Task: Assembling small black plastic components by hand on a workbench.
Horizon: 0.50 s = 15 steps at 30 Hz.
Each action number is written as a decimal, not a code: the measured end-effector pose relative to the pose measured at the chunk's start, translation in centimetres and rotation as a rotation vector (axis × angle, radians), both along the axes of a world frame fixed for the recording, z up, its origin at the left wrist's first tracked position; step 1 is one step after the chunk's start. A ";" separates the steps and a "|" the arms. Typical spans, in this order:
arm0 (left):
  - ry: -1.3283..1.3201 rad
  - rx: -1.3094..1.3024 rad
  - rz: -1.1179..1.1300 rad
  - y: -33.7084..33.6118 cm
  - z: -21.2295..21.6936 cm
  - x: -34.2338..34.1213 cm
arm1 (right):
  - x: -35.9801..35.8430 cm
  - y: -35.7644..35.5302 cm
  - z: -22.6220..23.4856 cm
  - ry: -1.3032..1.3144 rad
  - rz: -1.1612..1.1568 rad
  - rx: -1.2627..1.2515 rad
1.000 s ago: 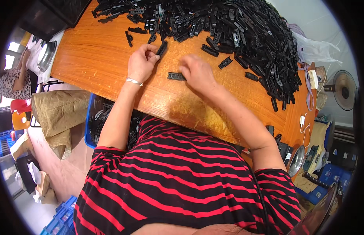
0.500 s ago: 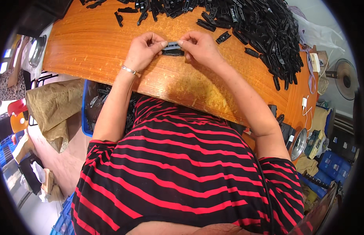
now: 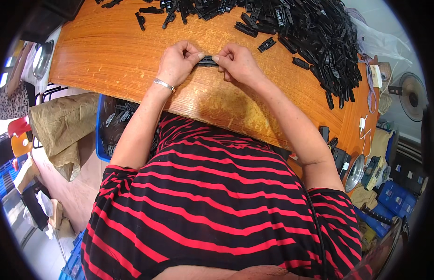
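1. Left hand (image 3: 176, 64) is pinching one end of a black part (image 3: 207, 61), thumb on top.
2. Right hand (image 3: 243, 65) has the other end pinched, same deal.
3. Part's sideways above the table (image 3: 105, 58), can't tell if it's touching.
4. Huge black pile (image 3: 315, 39) past the hands, mostly rightward.
5. Blue bin (image 3: 99, 133) by the left forearm.

Worn wood-grain table (image 3: 105, 58) across upper frame. Pale floor (image 3: 77, 193) lower left, brightly lit near rim. Whitish wall (image 3: 387, 23) upper right; round electric fan (image 3: 412, 96) right edge.
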<state>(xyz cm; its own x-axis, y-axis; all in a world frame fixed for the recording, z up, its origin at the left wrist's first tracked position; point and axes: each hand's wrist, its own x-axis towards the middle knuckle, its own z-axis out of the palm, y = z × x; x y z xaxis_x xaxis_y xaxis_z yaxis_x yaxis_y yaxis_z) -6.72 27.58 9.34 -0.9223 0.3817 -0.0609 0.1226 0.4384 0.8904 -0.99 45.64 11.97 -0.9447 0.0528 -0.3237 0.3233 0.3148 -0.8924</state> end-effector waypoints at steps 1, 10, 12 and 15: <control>-0.008 -0.016 0.014 0.1 0.4 0.1 | -0.1 0.0 0.1 -0.019 0.007 0.014; 0.155 -0.110 -0.032 0.5 -0.1 0.3 | -0.9 0.8 0.1 -0.018 0.209 0.277; 0.270 -0.133 -0.059 0.6 -0.2 0.0 | -1.4 0.9 0.9 -0.074 0.235 0.297; 0.187 -0.173 -0.089 0.9 0.5 -1.0 | -2.6 1.3 1.0 -0.151 0.275 0.329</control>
